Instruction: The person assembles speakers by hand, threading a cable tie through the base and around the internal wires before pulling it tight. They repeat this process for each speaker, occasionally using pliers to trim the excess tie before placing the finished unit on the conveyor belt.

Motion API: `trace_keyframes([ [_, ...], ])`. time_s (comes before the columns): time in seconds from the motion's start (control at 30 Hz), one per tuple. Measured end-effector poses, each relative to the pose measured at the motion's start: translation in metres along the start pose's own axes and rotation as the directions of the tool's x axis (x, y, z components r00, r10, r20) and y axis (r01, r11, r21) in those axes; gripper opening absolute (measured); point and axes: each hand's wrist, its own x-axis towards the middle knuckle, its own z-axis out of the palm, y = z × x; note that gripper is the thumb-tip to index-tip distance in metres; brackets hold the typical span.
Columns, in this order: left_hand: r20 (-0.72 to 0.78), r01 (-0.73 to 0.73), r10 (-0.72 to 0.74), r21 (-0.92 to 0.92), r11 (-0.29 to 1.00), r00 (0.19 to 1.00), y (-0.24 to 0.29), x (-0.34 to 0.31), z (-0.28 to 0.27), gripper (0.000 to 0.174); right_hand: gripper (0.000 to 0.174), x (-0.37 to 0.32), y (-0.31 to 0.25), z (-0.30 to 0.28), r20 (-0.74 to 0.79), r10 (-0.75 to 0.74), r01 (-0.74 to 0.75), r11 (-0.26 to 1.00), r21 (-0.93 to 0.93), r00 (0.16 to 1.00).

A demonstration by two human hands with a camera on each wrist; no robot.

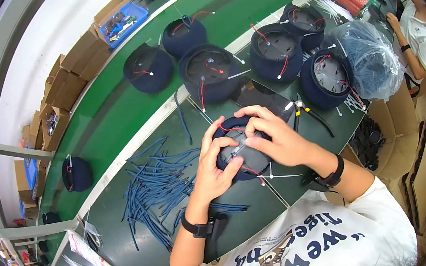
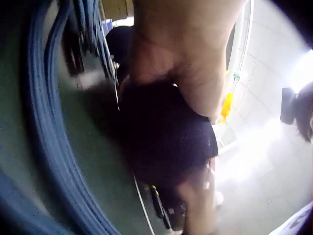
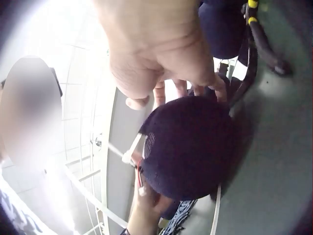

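A round navy fabric-covered piece (image 1: 243,156) with a thin red wire (image 1: 228,129) sits between both hands just above the dark table. My left hand (image 1: 217,156) curls around its left side, thumb on top. My right hand (image 1: 265,129) arches over its upper rim, with the fingers curled onto it. A white cable tie (image 1: 283,176) trails from the piece to the right. In the left wrist view the left hand (image 2: 188,68) covers the top of the navy piece (image 2: 164,134). The right wrist view shows the right hand (image 3: 161,54) above the navy piece (image 3: 193,147) and the cable tie (image 3: 131,149).
Several similar navy pieces (image 1: 210,71) with red wires stand on the table and the green conveyor belt (image 1: 114,119). Loose blue tubes (image 1: 158,186) lie to the left, pliers (image 1: 307,114) to the right. A clear plastic bag (image 1: 370,58), cardboard boxes (image 1: 69,82) and another person (image 1: 420,33) surround the bench.
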Motion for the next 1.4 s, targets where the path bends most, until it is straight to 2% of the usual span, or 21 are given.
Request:
trace_keyframes([
  [0.03, 0.029, -0.012, 0.012, 0.000, 1.000, 1.000, 0.002, 0.001, -0.010, 0.034, 0.017, 0.002, 0.005, -0.004, 0.025, -0.042, 0.041, 0.998, 0.043, 0.999],
  [0.07, -0.008, 0.003, -0.003, -0.004, 1.000, 1.000, 0.005, -0.001, -0.023, 0.037, 0.024, 0.000, 0.009, -0.005, -0.028, 0.004, 0.005, 0.958, 0.288, 1.000],
  [0.1, -0.041, 0.016, -0.016, -0.004, 1.000, 0.999, 0.007, -0.003, -0.041, 0.040, 0.037, -0.005, 0.013, -0.009, -0.058, 0.064, -0.035, 0.916, 0.400, 0.996],
  [0.13, -0.051, 0.029, -0.028, 0.012, 1.000, 0.998, 0.001, -0.007, -0.061, 0.051, 0.045, -0.011, 0.013, -0.015, -0.045, 0.066, -0.047, 0.939, 0.340, 0.997],
  [0.17, -0.123, 0.070, -0.061, 0.072, 0.995, 0.991, 0.001, -0.011, -0.080, 0.039, 0.053, -0.015, 0.009, -0.020, -0.033, 0.062, -0.050, 0.959, 0.278, 0.998],
  [0.27, -0.349, 0.171, -0.056, 0.309, 0.935, 0.936, 0.011, 0.015, -0.108, 0.029, 0.076, -0.029, 0.004, -0.017, 0.083, -0.050, 0.044, 0.996, 0.072, 0.995],
  [0.3, -0.359, 0.184, -0.023, 0.420, 0.889, 0.933, 0.009, 0.032, -0.113, 0.037, 0.094, -0.032, 0.000, -0.012, 0.103, -0.060, 0.060, 0.998, -0.003, 0.993],
  [0.37, -0.314, 0.164, 0.043, 0.604, 0.780, 0.948, -0.022, 0.068, -0.127, 0.061, 0.112, -0.035, -0.019, 0.003, 0.059, -0.014, 0.016, 0.999, -0.040, 0.998],
  [0.43, -0.346, 0.218, 0.045, 0.681, 0.699, 0.937, -0.060, 0.111, -0.133, 0.100, 0.122, -0.038, -0.019, 0.019, 0.006, -0.056, 0.056, 0.981, -0.183, 0.998],
  [0.47, -0.391, 0.298, -0.029, 0.647, 0.702, 0.920, -0.072, 0.133, -0.133, 0.116, 0.124, -0.038, -0.024, 0.023, 0.028, -0.057, 0.063, 0.956, -0.288, 0.998],
  [0.53, -0.467, 0.455, -0.194, 0.551, 0.700, 0.863, -0.085, 0.174, -0.132, 0.146, 0.118, -0.038, -0.017, 0.035, -0.042, -0.061, 0.048, 0.964, -0.262, 0.997],
  [0.57, -0.496, 0.463, -0.173, 0.553, 0.692, 0.851, -0.095, 0.189, -0.130, 0.145, 0.115, -0.039, -0.009, 0.042, -0.097, -0.072, 0.048, 0.972, -0.232, 0.993],
  [0.63, -0.487, 0.409, -0.196, 0.382, 0.829, 0.851, -0.110, 0.206, -0.129, 0.141, 0.109, -0.042, -0.004, 0.051, -0.158, -0.134, 0.085, 0.956, -0.282, 0.978],
  [0.77, -0.542, 0.467, -0.193, 0.428, 0.774, 0.818, -0.104, 0.207, -0.120, 0.137, 0.109, -0.042, 0.003, 0.056, -0.192, -0.195, 0.125, 0.938, -0.324, 0.962],
  [0.93, -0.540, 0.473, -0.221, 0.387, 0.792, 0.812, -0.066, 0.150, -0.153, 0.139, 0.108, -0.044, 0.008, 0.053, -0.205, -0.225, 0.145, 0.927, -0.346, 0.953],
  [0.97, -0.560, 0.443, -0.172, 0.393, 0.806, 0.810, -0.060, 0.131, -0.166, 0.138, 0.108, -0.043, 0.008, 0.055, -0.189, -0.230, 0.155, 0.927, -0.342, 0.955],
  [1.1, -0.661, 0.527, -0.158, 0.407, 0.747, 0.734, 0.020, 0.025, -0.212, 0.132, 0.103, -0.042, 0.001, 0.056, -0.201, -0.204, 0.141, 0.946, -0.292, 0.958],
  [1.2, -0.783, 0.609, 0.017, 0.497, 0.617, 0.622, 0.052, -0.074, -0.237, 0.128, 0.101, -0.043, 0.000, 0.055, -0.197, -0.182, 0.122, 0.951, -0.283, 0.963],
  [1.3, -0.918, 0.793, 0.033, 0.359, 0.492, 0.395, 0.053, -0.165, -0.255, 0.128, 0.100, -0.044, -0.006, 0.058, -0.201, -0.141, 0.084, 0.959, -0.270, 0.969],
  [1.37, -0.964, 0.912, 0.082, 0.266, 0.313, 0.253, 0.045, -0.207, -0.253, 0.129, 0.102, -0.043, -0.005, 0.060, -0.202, -0.153, 0.094, 0.958, -0.273, 0.967],
  [1.4, -0.986, 0.942, 0.011, 0.163, 0.295, 0.167, 0.047, -0.219, -0.250, 0.131, 0.103, -0.044, -0.005, 0.061, -0.210, -0.155, 0.093, 0.956, -0.277, 0.965],
])
